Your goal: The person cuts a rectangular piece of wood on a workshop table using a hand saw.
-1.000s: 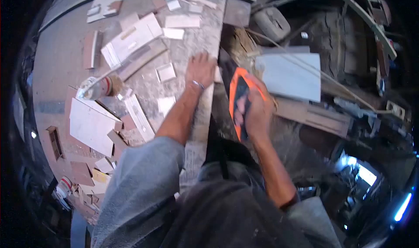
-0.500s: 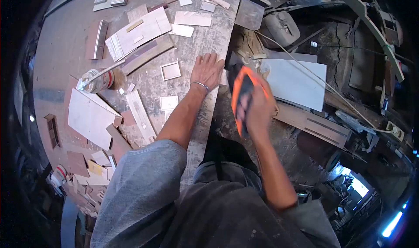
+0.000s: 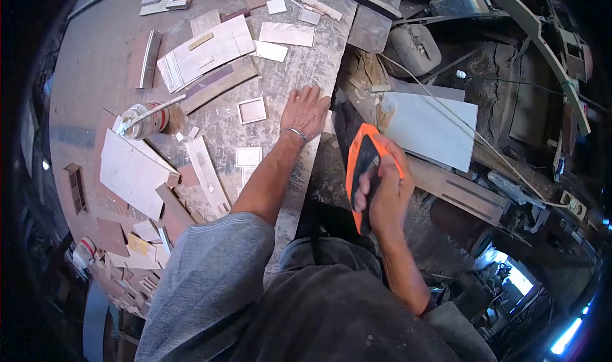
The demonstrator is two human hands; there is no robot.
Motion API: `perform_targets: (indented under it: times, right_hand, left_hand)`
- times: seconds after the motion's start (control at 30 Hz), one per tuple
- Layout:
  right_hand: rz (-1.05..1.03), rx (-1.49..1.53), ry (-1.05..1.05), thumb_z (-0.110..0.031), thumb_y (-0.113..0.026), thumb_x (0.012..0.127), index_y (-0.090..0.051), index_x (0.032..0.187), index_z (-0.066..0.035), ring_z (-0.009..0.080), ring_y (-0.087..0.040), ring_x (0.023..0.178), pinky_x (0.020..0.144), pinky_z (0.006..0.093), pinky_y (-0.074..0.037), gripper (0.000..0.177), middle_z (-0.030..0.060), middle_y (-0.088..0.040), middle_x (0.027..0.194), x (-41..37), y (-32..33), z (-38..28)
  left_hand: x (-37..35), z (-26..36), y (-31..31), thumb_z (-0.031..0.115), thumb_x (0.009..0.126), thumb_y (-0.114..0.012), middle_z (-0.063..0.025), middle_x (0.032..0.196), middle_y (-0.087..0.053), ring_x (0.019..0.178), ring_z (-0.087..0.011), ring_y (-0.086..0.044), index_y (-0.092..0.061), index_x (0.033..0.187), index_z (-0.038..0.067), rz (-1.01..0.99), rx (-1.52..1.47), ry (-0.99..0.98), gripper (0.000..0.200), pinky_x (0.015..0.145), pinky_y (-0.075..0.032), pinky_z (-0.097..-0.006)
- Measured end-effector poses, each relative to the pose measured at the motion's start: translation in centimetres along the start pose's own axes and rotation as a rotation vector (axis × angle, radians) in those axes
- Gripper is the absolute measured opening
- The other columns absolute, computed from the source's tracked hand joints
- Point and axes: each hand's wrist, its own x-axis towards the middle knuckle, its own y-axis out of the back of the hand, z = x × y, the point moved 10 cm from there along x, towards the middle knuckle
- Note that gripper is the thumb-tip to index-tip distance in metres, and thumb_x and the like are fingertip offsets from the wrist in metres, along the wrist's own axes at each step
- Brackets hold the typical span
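My right hand [image 3: 390, 202] is wrapped round the orange and black handle of a handsaw [image 3: 366, 146]. The saw's dark blade points away from me, along the right edge of the workbench [image 3: 312, 62]. Flat on the bench near that edge lies my left hand [image 3: 305, 115], its fingers stretched out. Beside its palm, a small pale piece of wood [image 3: 329, 122] juts past the edge close to the blade; the rest is hidden. Left of this hand are a small square wooden frame [image 3: 252, 110] and a pale panel piece [image 3: 248, 156].
A glue-smeared jar [image 3: 145, 120] with a stick across it stands on the bench among boards and offcuts. Right of the bench, lower down, lie a white panel [image 3: 430, 126], a slotted board [image 3: 459, 190] and a plastic jerrycan [image 3: 415, 48]. A cord runs across the panel.
My right hand has drawn the handsaw back toward my body, so more of the blade shows. My left hand stays in the same spot on the bench; the view has shifted slightly.
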Motion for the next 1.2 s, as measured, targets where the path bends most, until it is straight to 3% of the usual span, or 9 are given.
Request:
perform_targets:
  times: [0.07,0.17,0.27,0.37,0.57,1.03,1.2]
  right_hand:
    - [-0.013,-0.032,0.045,-0.029,-0.049,0.111,-0.06,0.139,-0.008,0.0103,-0.047,0.041,0.038,0.029,-0.039,0.037,0.0008,-0.05,0.06,6.3,-1.7,2.6]
    - [-0.011,0.013,-0.001,-0.03,-0.049,0.111,-0.06,0.138,-0.009,0.011,-0.046,0.04,0.037,0.0293,-0.039,0.036,0.0011,-0.05,0.059,8.1,-1.9,2.5]
    - [0.031,-0.031,0.027,-0.032,-0.05,0.111,-0.061,0.137,-0.009,0.0121,-0.045,0.039,0.037,0.0296,-0.038,0.036,0.0011,-0.048,0.059,2.0,-0.2,-5.1]
    - [0.13,0.03,0.032,-0.036,-0.038,0.111,-0.055,0.144,-0.003,0.0129,-0.043,0.038,0.037,0.0288,-0.037,0.049,0.003,-0.046,0.059,-3.0,2.9,-10.4]
    - [0.118,-0.007,-0.014,-0.029,-0.038,0.108,-0.036,0.157,0.001,0.0157,-0.042,0.039,0.038,0.0333,-0.04,0.057,0.0035,-0.045,0.06,-2.6,2.4,-6.9]
    - [0.053,0.02,-0.09,-0.026,-0.042,0.108,-0.04,0.157,0.001,0.0147,-0.044,0.04,0.039,0.0314,-0.04,0.057,0.005,-0.048,0.062,-4.8,-0.2,-5.8]
    - [0.04,-0.09,0.033,-0.028,-0.043,0.109,-0.044,0.156,0.0,0.0117,-0.046,0.042,0.042,0.0274,-0.039,0.054,0.0016,-0.051,0.063,-3.4,-0.3,-1.0]
  left_hand:
    - [0.8,-0.4,0.0,0.028,0.098,-0.057,-0.0113,0.109,-0.057,0.111,-0.0289,-0.055,-0.064,0.103,0.015,-0.006,0.016,0.005,0.016,0.094,-0.04,-0.0473]
    - [-0.2,0.2,-0.1,0.028,0.097,-0.058,-0.0112,0.11,-0.057,0.111,-0.0292,-0.055,-0.064,0.103,0.015,0.021,0.011,-0.02,0.016,0.094,-0.04,-0.0479]
    - [0.5,-0.3,-0.2,0.029,0.096,-0.058,-0.0114,0.11,-0.057,0.111,-0.0297,-0.054,-0.064,0.104,0.015,0.029,0.037,-0.007,0.017,0.094,-0.04,-0.0484]
    - [0.6,-0.2,0.5,0.029,0.096,-0.057,-0.0119,0.11,-0.056,0.111,-0.03,-0.054,-0.064,0.105,0.014,0.033,0.021,-0.024,0.018,0.095,-0.039,-0.0486]
    - [-0.5,-0.1,1.0,0.03,0.096,-0.058,-0.0122,0.11,-0.055,0.112,-0.0293,-0.052,-0.062,0.105,0.009,0.046,-0.014,-0.091,0.023,0.097,-0.038,-0.0479]
    - [-0.3,0.1,0.4,0.031,0.099,-0.056,-0.0112,0.111,-0.056,0.112,-0.0278,-0.053,-0.062,0.109,0.009,0.006,-0.013,-0.057,0.025,0.097,-0.04,-0.0475]
    - [0.1,0.2,0.5,0.031,0.1,-0.055,-0.012,0.111,-0.056,0.112,-0.0294,-0.053,-0.062,0.11,0.008,-0.005,-0.011,-0.049,0.026,0.096,-0.039,-0.0487]
